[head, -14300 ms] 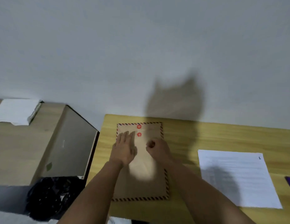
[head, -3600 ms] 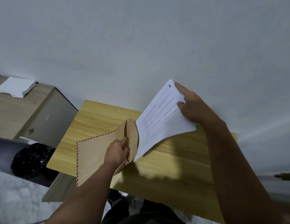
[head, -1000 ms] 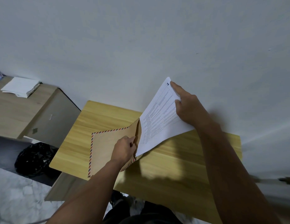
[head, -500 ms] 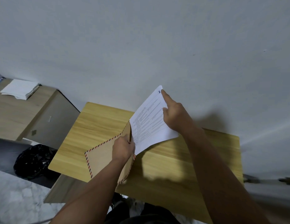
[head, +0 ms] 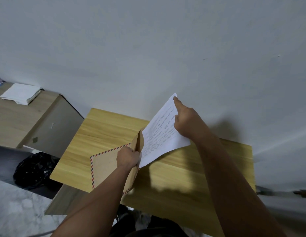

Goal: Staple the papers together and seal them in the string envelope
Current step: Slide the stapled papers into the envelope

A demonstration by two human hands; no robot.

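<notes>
- The light yellow wooden table top (head: 104, 134) with rounded corners stands against a plain pale grey wall (head: 148, 48), and it carries the shadows of the arms.
- Above the near part of the table, the left hand (head: 127, 157) grips the open mouth of the brown paper envelope (head: 106, 166) with the red and blue striped border; its fingers are curled tightly around the edge of the opening.
- The envelope is lifted off the table and tilted, with its mouth turned to the right.
- The white printed papers (head: 163, 134) stand slanted over the middle of the table, with their lower edge inside the mouth of the envelope.
- The right hand (head: 186, 122) holds the papers at their upper right part; the index finger lies straight along the top corner, and the other fingers are bent on the sheet.
- Left of the table stands a lower beige wooden cabinet (head: 15, 120), and a folded white stack of paper (head: 20, 94) lies on it.
- A crumpled black plastic bag (head: 34, 170) lies on the floor between the cabinet and the table.
- The floor (head: 17, 211) near the table's left corner looks like grey-white marble.
</notes>
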